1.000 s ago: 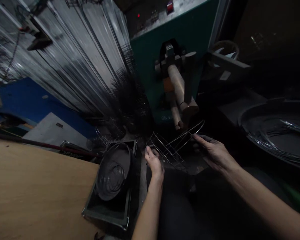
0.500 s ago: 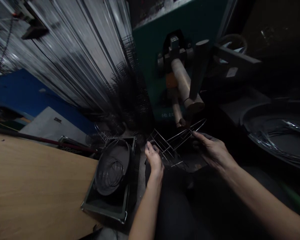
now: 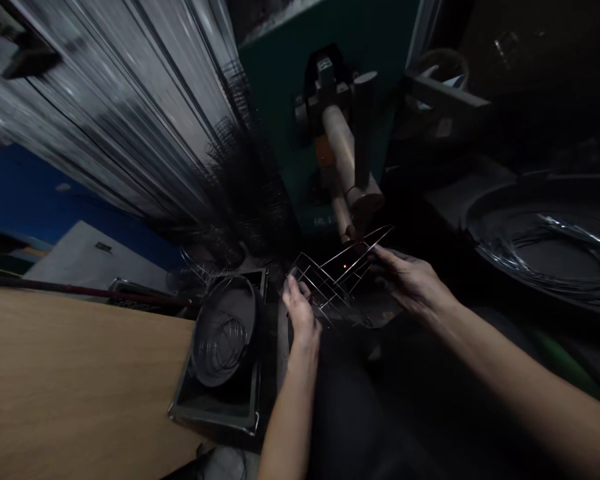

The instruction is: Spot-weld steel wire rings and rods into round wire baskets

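Note:
A small wire rack (image 3: 333,283), a grid of thin metal rods with a curved outer rim, hangs between my two hands. My left hand (image 3: 300,313) pinches its near-left edge, fingers closed on the rods. My right hand (image 3: 405,280) grips the rim on the right side. The rack sits just below the copper-coloured arms (image 3: 347,170) of a green machine (image 3: 300,120). A tiny red glow shows on the rack close under the lower arm's tip.
A tray (image 3: 220,413) holding a round bin of coiled wire rings (image 3: 225,333) stands left of my left hand. A wooden tabletop (image 3: 65,387) fills the lower left. Stacked dark wire pieces (image 3: 245,180) lean against the corrugated wall. A big round pan with wire (image 3: 545,240) lies at right.
The rack and both hands have stayed under the machine's arms, shifting slightly up and left in view. A small red glow now shows on the rack.

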A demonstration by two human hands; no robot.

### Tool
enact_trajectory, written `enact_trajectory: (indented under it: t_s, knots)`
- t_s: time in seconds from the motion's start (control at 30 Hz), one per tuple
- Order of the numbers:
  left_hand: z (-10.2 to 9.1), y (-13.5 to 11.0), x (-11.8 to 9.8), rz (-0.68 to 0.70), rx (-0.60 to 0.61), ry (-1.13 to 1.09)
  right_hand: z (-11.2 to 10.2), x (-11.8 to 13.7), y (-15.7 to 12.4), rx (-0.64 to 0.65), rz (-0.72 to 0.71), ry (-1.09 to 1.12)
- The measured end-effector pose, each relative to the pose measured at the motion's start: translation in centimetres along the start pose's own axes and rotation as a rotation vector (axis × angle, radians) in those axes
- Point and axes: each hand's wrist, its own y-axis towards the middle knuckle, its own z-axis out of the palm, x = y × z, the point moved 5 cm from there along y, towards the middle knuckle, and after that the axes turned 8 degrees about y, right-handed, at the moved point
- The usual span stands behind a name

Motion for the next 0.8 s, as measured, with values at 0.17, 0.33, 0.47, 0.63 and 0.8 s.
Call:
enact_trajectory:
  t_s: [0.17, 0.33, 0.47, 0.63, 0.8]
  knots:
    - [0.4, 1.1, 0.3, -0.027, -0.036, -0.062, -2.6, 0.3, 0.7, -0.007, -0.031, 0.022]
    - [0.3, 1.9, -0.3, -0.003, -0.054, -0.051, -2.9, 0.7, -0.1, -0.052, 0.007, 0.034]
    - [0.2, 1.6, -0.7, -0.013, -0.053, -0.010, -2.6, 0.7, -0.9, -0.066, 0.037, 0.036]
    - [0.3, 1.0, -2.1, 0.033, -0.039, 0.031, -4.4, 0.3, -1.3, -0.058, 0.054, -0.013]
    - [0.3, 0.8, -1.9, 0.065, 0.012, 0.034, -10.0, 0.4, -3.4, -0.015, -0.093, -0.448]
